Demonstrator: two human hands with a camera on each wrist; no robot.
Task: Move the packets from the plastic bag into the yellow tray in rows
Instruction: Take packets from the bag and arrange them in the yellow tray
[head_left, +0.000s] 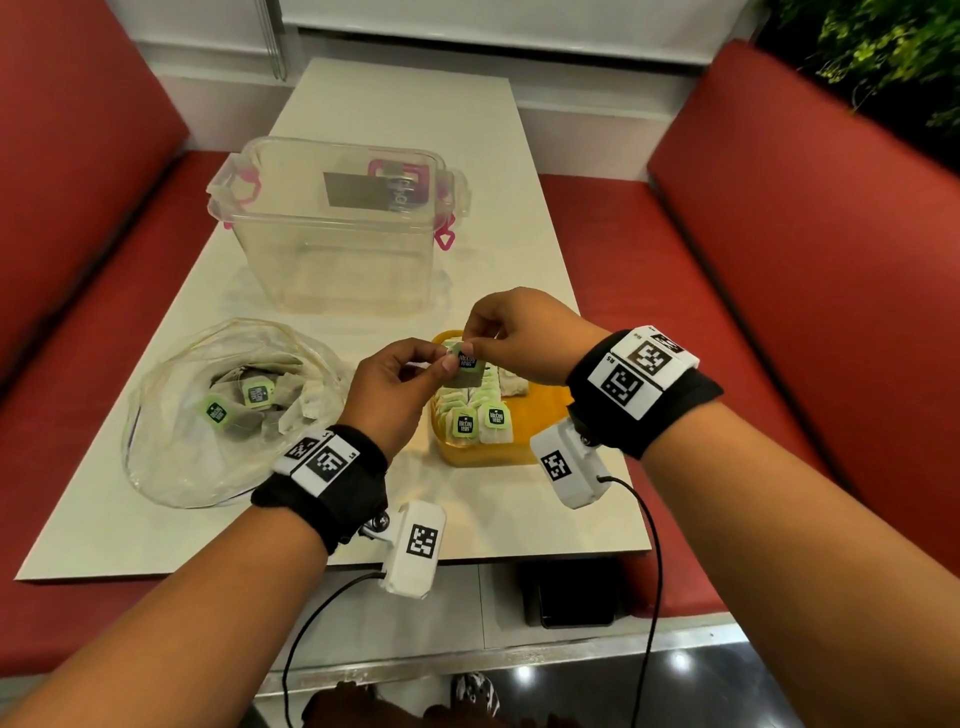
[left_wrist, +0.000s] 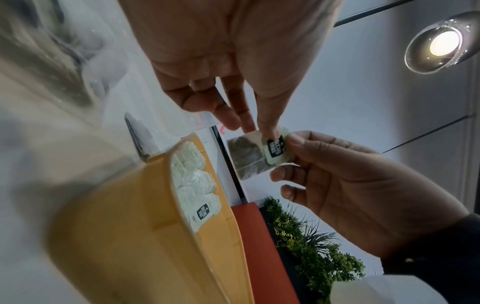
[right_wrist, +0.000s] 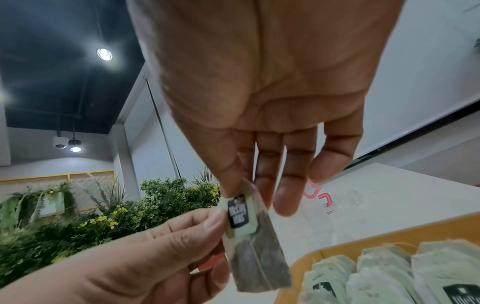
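A tea packet (head_left: 467, 370) with a green tag hangs just above the yellow tray (head_left: 543, 413), pinched from both sides. My left hand (head_left: 447, 358) pinches its left edge, and my right hand (head_left: 470, 340) pinches its top corner. The left wrist view shows the packet (left_wrist: 248, 159) between my left hand's fingertips (left_wrist: 248, 128) and my right hand (left_wrist: 285, 156). In the right wrist view my right hand (right_wrist: 233, 193) pinches the packet (right_wrist: 257, 257) by its tag. Rows of packets (head_left: 475, 415) fill the tray's left part. The plastic bag (head_left: 171, 457) lies open at the left with more packets (head_left: 239, 402) inside.
A clear lidded container (head_left: 337, 223) with pink clasps stands behind the bag and tray. The white table (head_left: 395, 109) runs away from me between red benches (head_left: 810, 270). The tray's right part (head_left: 545, 405) is bare. Cables hang from both wrist cameras at the near table edge.
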